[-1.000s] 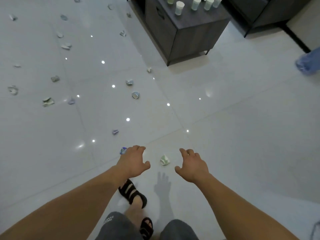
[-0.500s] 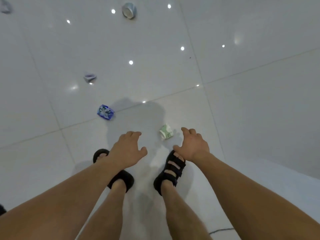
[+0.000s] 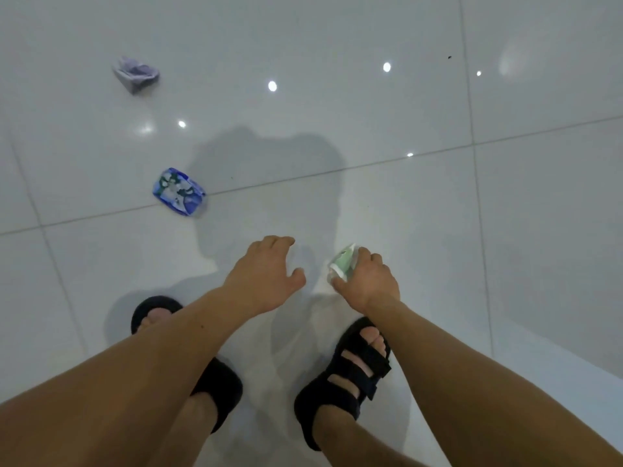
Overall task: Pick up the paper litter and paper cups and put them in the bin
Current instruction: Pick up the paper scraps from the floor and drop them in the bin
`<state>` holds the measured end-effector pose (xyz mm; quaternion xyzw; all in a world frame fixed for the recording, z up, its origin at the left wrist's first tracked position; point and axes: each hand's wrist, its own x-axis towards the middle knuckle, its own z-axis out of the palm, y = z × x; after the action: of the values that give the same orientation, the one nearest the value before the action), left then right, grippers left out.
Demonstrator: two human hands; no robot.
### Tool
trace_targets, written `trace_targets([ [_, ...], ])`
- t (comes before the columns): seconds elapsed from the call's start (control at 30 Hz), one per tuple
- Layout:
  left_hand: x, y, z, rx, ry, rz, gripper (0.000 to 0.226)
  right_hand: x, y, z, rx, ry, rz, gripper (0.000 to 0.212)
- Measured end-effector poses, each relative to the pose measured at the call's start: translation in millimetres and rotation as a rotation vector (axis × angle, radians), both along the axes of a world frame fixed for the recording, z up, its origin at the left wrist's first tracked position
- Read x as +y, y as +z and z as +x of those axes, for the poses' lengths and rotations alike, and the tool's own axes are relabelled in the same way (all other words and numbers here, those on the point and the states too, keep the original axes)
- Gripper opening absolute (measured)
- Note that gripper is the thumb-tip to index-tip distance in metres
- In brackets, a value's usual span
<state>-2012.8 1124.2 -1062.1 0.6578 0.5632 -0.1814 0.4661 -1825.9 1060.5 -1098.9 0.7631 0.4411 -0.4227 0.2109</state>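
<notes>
Progress looks slight: the right hand (image 3: pixel 367 281) pinches a crushed green paper cup (image 3: pixel 343 264) down at the floor (image 3: pixel 522 230). The left hand (image 3: pixel 266 278) hovers beside that cup, loosely spread and empty. Left of it lies a flattened blue cup (image 3: pixel 178 191), and farther off a lilac paper wad (image 3: pixel 136 74). No bin shows, and I can read no writing.

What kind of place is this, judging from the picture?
Likely an indoor room: glossy white floor tiles show light reflections, and a crushed blue paper cup and crumpled paper litter them. The right hand grips a green paper cup.
</notes>
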Motion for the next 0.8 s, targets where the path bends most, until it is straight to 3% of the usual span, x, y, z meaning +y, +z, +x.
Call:
trace_targets([
  [0.13,13.4,2.6,-3.1,-0.006,0.031,0.012,0.064,7.8,3.9,-4.7,0.018,0.003,0.038,0.078],
  [0.2,15.9,16.6,-4.6,-0.040,0.075,0.004,0.064,14.8,21.4,-11.1,0.046,0.019,0.160,0.081],
  [0.33,17.1,71.3,-13.8,-0.167,0.264,-0.095,0.063,33.5,92.7,-38.2,0.336,0.145,0.445,0.083],
  [0.5,33.8,157.5,-49.3,-0.304,0.526,-0.108,0.031,68.0,199.5,-78.6,0.494,0.300,0.658,0.081],
  [0.63,49.2,213.9,-99.4,-0.277,0.626,0.003,0.023,99.9,257.2,-112.4,0.467,0.479,0.659,0.084],
  [0.8,48.3,239.5,-176.9,-0.067,0.693,0.047,0.028,133.1,280.3,-157.4,0.272,0.709,0.458,0.081],
])
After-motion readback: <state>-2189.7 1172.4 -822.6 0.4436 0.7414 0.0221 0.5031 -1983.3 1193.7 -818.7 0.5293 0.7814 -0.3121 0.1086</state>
